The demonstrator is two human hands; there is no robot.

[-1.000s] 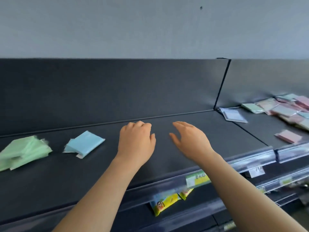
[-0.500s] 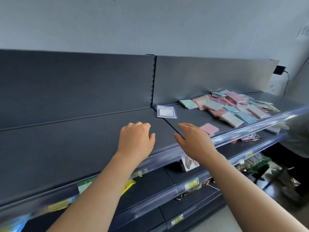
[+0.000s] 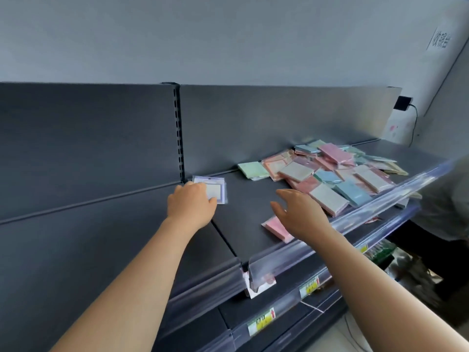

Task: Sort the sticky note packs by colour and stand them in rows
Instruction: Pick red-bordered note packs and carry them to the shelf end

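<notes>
A jumbled heap of sticky note packs [image 3: 335, 171] in pink, blue, green and pale colours lies on the right section of the dark shelf [image 3: 243, 224]. A lone purple-edged pack [image 3: 215, 190] lies flat near the shelf joint, and my left hand [image 3: 190, 204] rests on its left part, fingers curled over it. A single pink pack [image 3: 275, 228] lies near the front lip. My right hand [image 3: 299, 214] hovers over it, fingers apart, holding nothing. A green pack [image 3: 253, 169] lies at the heap's left edge.
A slotted upright [image 3: 178, 133] divides the dark back panels. A clear plastic price rail [image 3: 355, 217] runs along the shelf front, with yellow price tags [image 3: 261, 321] on lower shelves. A person in dark clothes [image 3: 446, 204] stands at the far right.
The view has swung right, so the green and blue packs on the left have left the frame. Both hands moved forward and right; my left hand now touches the purple-edged pack, my right hand is over the pink one.
</notes>
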